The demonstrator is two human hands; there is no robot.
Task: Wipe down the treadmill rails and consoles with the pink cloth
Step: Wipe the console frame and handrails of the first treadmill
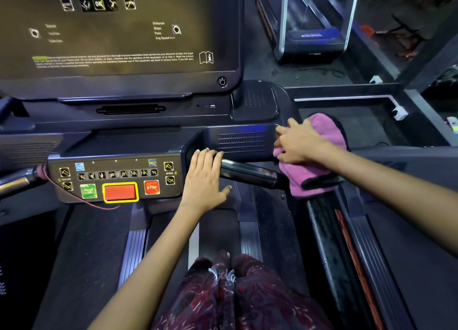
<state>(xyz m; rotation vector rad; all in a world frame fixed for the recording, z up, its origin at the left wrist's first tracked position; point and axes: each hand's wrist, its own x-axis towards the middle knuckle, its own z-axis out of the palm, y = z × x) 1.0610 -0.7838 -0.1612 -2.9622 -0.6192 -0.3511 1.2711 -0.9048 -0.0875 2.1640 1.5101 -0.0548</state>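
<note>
Right hand: the right hand [301, 141] lay at 3 o'clock of the view, palm down with fingers spread and nearly straight, pressing the pink cloth against the right end of the console housing.
Pink cloth: the pink cloth [312, 176], dark-edged, was draped over the junction where the right rail meets the console, part of it bunched above the hand at 2 o'clock and part hanging below at 4 o'clock.
Left hand: the left hand [205, 178] rested flat near the centre, fingers extended together and holding nothing, fingertips on the inner end of the handlebar beside the button panel.
Handlebar: the dark cylindrical handlebar [247, 172] ran from the left hand toward 3 o'clock and disappeared under the cloth.
Button panel: the button panel [116, 177] sat at 9 o'clock of the left hand, with a green start button, a red pad [120, 192] framed in yellow and a red STOP button [151, 187].
Display: the dark console screen [119, 32] filled the 11 o'clock area.
Right rail: the right side rail [347, 243] ran down toward 5 o'clock.
Belt: the treadmill belt [94, 250] lay at 7 o'clock.
</note>
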